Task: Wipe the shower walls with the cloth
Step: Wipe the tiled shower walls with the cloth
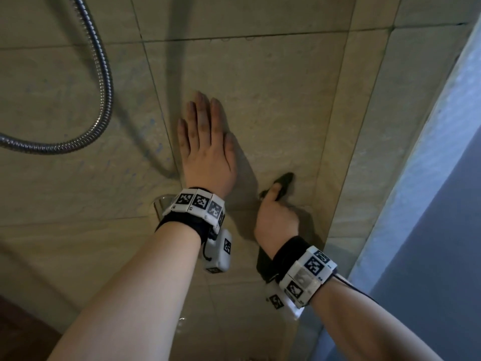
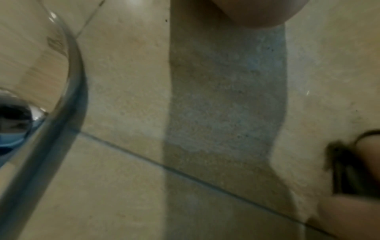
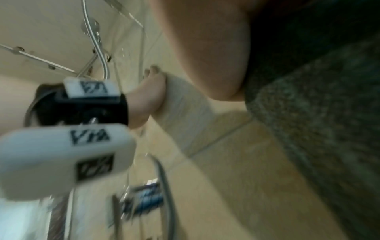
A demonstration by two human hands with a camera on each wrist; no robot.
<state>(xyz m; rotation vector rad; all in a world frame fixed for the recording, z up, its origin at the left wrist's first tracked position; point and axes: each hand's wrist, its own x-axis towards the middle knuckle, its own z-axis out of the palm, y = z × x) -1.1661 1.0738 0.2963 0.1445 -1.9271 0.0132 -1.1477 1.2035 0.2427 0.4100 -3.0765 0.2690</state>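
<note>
Left hand (image 1: 207, 149) flat on tiled wall (image 1: 273, 100); right hand (image 1: 276, 217) clutching dark cloth (image 1: 285, 179). Press evenly, overlap strokes.

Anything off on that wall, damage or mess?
No clear damage. The tiled wall carries a few water droplets near the upper grout line and faint bluish blotches by the shower hose. The left hand lies flat on it; the right hand holds the dark cloth.
</note>
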